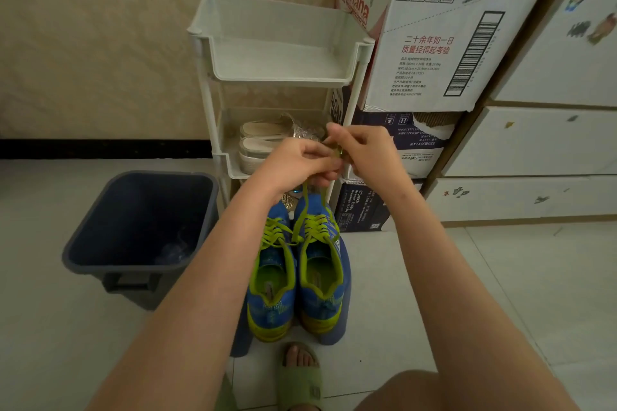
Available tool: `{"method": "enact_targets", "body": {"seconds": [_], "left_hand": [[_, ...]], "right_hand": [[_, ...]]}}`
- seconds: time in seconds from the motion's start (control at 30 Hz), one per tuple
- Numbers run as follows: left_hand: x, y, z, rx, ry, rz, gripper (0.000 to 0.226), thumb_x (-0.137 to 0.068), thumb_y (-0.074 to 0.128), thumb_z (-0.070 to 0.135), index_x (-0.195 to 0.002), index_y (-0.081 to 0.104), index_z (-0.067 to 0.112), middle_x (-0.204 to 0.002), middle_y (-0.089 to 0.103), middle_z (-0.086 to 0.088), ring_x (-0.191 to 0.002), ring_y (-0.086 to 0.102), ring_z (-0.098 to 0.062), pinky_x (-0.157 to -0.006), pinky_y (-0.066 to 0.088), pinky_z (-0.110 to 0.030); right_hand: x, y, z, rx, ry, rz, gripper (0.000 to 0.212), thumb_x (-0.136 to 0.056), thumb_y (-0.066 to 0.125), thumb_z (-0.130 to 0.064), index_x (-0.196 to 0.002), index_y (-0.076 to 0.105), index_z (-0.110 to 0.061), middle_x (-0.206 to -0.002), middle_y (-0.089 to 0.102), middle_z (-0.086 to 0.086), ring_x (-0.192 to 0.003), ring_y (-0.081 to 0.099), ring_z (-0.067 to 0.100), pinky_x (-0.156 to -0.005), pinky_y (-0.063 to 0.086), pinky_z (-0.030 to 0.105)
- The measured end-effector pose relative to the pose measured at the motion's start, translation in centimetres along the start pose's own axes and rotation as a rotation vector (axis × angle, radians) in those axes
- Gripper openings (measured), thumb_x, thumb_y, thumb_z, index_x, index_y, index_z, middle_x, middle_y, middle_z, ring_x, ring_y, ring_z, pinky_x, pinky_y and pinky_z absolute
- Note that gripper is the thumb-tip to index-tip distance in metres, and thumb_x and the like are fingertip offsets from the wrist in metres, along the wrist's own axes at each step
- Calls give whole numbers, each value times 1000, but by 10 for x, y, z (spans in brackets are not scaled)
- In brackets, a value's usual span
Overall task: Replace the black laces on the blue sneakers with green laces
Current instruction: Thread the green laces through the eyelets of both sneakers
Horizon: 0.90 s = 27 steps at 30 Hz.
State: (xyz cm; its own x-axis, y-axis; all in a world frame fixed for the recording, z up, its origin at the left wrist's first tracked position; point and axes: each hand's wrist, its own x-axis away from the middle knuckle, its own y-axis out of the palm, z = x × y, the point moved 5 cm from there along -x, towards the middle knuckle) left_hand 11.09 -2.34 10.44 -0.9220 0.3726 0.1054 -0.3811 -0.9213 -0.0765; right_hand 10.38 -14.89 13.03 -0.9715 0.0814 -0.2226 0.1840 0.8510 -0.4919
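Around and below the fingers (pixel 322 172), pale floor tiles (pixel 467 294) lie open on both sides. Right of them stands a torn cardboard box (pixel 434 53) printed "Wahaha"; behind them, a white rack (pixel 283 80) holds pale shoes (pixel 263 143) in its second tray. Lower left, a dark bin (pixel 100 269) holds something clear. Directly beneath, the blue sneakers (pixel 320 264) stand paired, green laces (pixel 317 227) threaded; left hand (pixel 297 162) and right hand (pixel 364 150) pinch the raised lace ends.

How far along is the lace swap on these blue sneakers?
Nearly finished. Done: both blue mesh sneakers carry bright green laces through their eyelets; no black lace shows. In hand: the left hand and right hand pinch the raised lace ends of the right sneaker. Left: probably knotting that one; whether the left sneaker is tied is unclear.
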Motion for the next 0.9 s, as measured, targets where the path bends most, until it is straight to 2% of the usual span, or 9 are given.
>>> {"method": "enact_targets", "body": {"seconds": [0.07, 0.17, 0.4, 0.47, 0.57, 0.7, 0.77, 0.83, 0.9], "left_hand": [[0, -4, 1, 25, 6, 22, 20, -91, 59, 5, -108, 63, -5, -81, 68, -8, -59, 66, -3, -59, 55, -15], [1, -6, 5, -12, 11, 31, 18, -94, 54, 9, -102, 65, -3, -82, 69, -7, -61, 67, -4, -60, 56, -16], [-4, -8, -10, 59, 26, 224, 18, -94, 54, 6, -101, 66, -5, -84, 71, -12, -66, 71, -12, -66, 58, -20], [-4, -11, -9, 152, 45, 282, 15, -92, 57, 6, -96, 68, -4, -81, 70, -10, -64, 70, -11, -63, 58, -19], [-4, -11, -12, 323, 13, 248, 10, -91, 57, 2, -92, 66, 0, -81, 70, -9, -66, 71, -12, -61, 57, -20], [-3, -11, -11, 191, 20, 198, 10, -88, 62, 2, -96, 68, 0, -83, 71, -10, -71, 70, -13, -65, 58, -21], [-3, -11, -3, 100, 56, 133, 15, -85, 64, -1, -100, 67, -1, -87, 71, -12, -68, 70, -10, -64, 58, -20], [0, -9, 7, -22, 106, 57, 16, -83, 67, -1, -98, 69, 5, -90, 71, -10, -70, 71, -8, -63, 56, -16], [3, -10, 13, -124, 152, 23, 15, -83, 68, 1, -94, 69, 11, -88, 72, -6, -69, 70, -6, -62, 55, -15]], "right_hand": [[4, 0, 6, -84, 27, -66, 20, -95, 55, -20, -95, 70, -6, -59, 56, -2, -43, 46, -1, -45, 37, 13], [9, -5, 11, -146, 36, -96, 13, -92, 57, -5, -98, 69, -2, -65, 61, 1, -49, 51, -1, -48, 41, 14], [12, -11, 22, 36, 100, -5, 16, -91, 61, -13, -84, 69, -2, -62, 62, 4, -39, 50, -3, -45, 41, 9], [14, -9, 18, 34, 68, -53, 15, -91, 61, -15, -82, 69, -6, -64, 64, 6, -43, 53, 0, -46, 41, 9], [18, 8, 22, 62, 74, -259, 13, -91, 62, -15, -84, 69, -7, -70, 66, 5, -57, 57, 6, -54, 43, 9], [19, 14, 39, -74, 160, -349, 10, -90, 63, -18, -88, 70, -11, -77, 66, -5, -66, 58, -5, -69, 44, 11], [22, 19, 42, -181, 188, -419, 8, -91, 62, -16, -93, 69, -14, -91, 68, -4, -84, 61, -3, -82, 45, 15], [19, 22, 43, -328, 189, -361, 13, -91, 59, -10, -101, 66, -13, -105, 66, 1, -99, 61, 7, -97, 45, 25], [15, 25, 42, -515, 232, -286, 19, -92, 49, 2, -103, 59, -10, -98, 64, 6, -93, 62, 16, -97, 46, 34]]}}
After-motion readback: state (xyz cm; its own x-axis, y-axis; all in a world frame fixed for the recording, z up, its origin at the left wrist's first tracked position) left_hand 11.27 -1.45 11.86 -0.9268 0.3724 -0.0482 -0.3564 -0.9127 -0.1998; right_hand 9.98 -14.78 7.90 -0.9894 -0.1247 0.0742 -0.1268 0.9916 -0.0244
